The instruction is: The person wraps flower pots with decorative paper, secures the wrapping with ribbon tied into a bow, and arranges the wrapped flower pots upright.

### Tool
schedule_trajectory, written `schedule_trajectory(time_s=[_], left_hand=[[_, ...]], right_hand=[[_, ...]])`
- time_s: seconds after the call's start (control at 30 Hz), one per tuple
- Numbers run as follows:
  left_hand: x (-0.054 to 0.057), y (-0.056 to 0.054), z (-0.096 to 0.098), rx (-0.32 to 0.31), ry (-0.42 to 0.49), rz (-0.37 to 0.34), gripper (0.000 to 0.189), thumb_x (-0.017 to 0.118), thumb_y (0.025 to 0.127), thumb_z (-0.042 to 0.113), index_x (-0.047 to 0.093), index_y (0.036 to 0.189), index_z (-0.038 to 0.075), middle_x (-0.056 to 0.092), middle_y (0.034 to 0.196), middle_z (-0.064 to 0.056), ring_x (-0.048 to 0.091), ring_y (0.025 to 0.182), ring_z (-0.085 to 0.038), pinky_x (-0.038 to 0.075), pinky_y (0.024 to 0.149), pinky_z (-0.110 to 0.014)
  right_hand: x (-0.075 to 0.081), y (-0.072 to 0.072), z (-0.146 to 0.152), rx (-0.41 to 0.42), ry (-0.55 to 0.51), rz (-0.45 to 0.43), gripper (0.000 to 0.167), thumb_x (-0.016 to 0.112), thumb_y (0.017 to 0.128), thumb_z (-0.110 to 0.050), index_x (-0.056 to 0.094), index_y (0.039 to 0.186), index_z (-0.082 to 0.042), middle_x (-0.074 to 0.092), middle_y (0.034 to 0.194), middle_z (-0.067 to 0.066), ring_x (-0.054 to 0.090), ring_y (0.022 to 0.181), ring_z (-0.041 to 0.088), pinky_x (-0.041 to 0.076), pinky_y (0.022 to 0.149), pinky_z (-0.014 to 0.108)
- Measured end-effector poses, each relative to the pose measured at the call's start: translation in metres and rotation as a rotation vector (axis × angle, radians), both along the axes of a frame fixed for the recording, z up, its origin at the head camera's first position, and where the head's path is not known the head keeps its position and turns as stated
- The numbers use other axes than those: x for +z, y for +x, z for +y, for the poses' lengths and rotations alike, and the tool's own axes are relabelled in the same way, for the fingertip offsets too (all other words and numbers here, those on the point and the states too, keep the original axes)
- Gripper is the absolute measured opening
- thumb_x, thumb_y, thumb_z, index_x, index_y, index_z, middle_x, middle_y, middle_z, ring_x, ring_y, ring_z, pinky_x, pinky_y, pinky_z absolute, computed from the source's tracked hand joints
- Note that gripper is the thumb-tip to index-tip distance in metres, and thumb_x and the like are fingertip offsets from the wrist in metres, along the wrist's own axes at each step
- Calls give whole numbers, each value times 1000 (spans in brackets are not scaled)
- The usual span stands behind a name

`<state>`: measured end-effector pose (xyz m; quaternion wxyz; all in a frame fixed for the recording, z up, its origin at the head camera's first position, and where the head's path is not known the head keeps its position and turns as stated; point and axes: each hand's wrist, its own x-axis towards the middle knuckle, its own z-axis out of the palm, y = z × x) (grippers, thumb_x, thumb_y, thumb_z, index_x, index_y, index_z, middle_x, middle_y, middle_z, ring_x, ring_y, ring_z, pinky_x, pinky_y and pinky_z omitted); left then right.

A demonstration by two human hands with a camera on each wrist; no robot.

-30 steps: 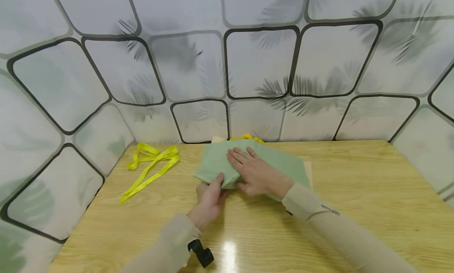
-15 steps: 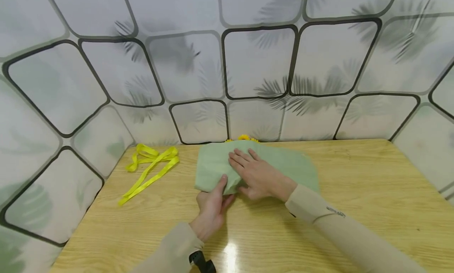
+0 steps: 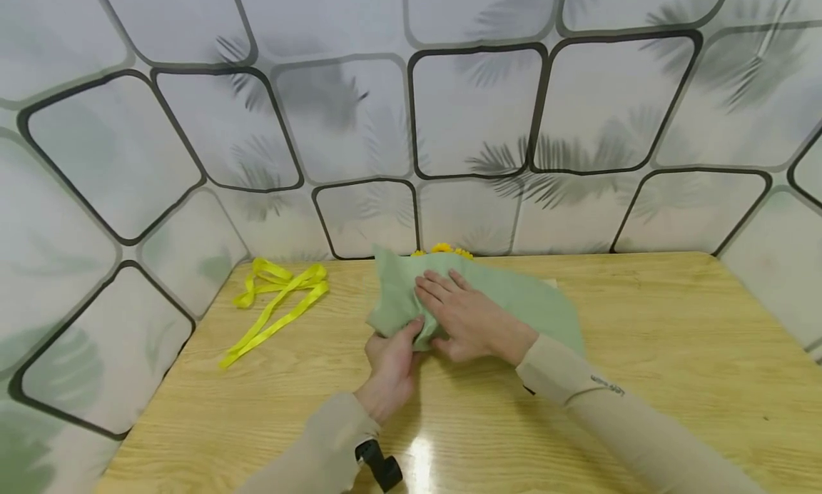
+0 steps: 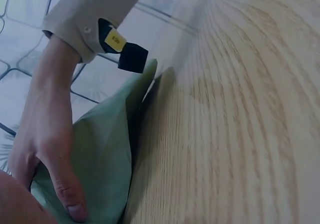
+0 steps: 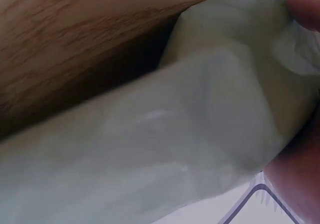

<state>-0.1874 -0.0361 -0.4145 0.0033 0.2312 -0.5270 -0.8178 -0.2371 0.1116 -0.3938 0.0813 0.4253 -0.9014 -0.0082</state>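
A sheet of pale green wrapping paper (image 3: pixel 529 305) lies folded over at the table's far middle, with creases at its left end. Yellow flowers (image 3: pixel 443 248) peek out behind its far edge; whatever else is under the paper is hidden. My left hand (image 3: pixel 392 365) pinches the paper's near left edge, thumb on top and the other fingers underneath. Flat on the paper, just right of that, rests my right hand (image 3: pixel 472 319) with fingers straight. In the left wrist view, the right hand's thumb (image 4: pixel 67 189) lies along the paper.
A loose yellow ribbon (image 3: pixel 276 315) lies in loops at the table's far left. The wooden table (image 3: pixel 674 380) meets a patterned fabric wall (image 3: pixel 475 116) at the back. A small cream edge (image 3: pixel 551 283) shows behind the paper at right.
My left hand has shifted slightly right and pushed the paper's left end inward, so it crumples and its far left corner stands up. The right hand has stayed nearly in place.
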Motion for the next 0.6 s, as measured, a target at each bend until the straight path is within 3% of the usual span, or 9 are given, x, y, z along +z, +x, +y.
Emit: schedule_trajectory(time_s=[0.23, 0.33, 0.47, 0.6], left_hand=[[0, 5, 2, 35, -113, 80, 44, 71, 96, 8, 52, 135, 0, 62, 129, -16, 66, 107, -21, 58, 85, -29], [2, 5, 1, 41, -147, 100, 43, 69, 97, 9, 52, 135, -1, 61, 129, -16, 65, 110, -23, 57, 87, -30], [4, 5, -1, 22, -154, 77, 41, 69, 97, 11, 53, 134, -2, 61, 128, -16, 64, 111, -24, 56, 88, -31], [5, 5, -3, 21, -140, 25, 41, 71, 97, 14, 55, 131, -2, 64, 120, -13, 67, 97, -19, 57, 74, -27]], right_hand=[[0, 1, -1, -1, -10, -2, 82, 68, 88, -39, 41, 153, 3, 40, 161, 19, 33, 153, 36, 26, 124, 58], [1, 1, 0, -10, -21, -43, 83, 65, 89, -36, 37, 155, 4, 35, 164, 19, 28, 155, 36, 24, 126, 58], [3, -1, 3, -24, -84, -151, 81, 56, 90, -30, 29, 159, 3, 25, 169, 18, 18, 159, 35, 18, 128, 55], [3, -1, 10, -14, -169, -177, 75, 53, 88, -26, 34, 156, 2, 22, 170, 18, 14, 160, 34, 19, 128, 55]])
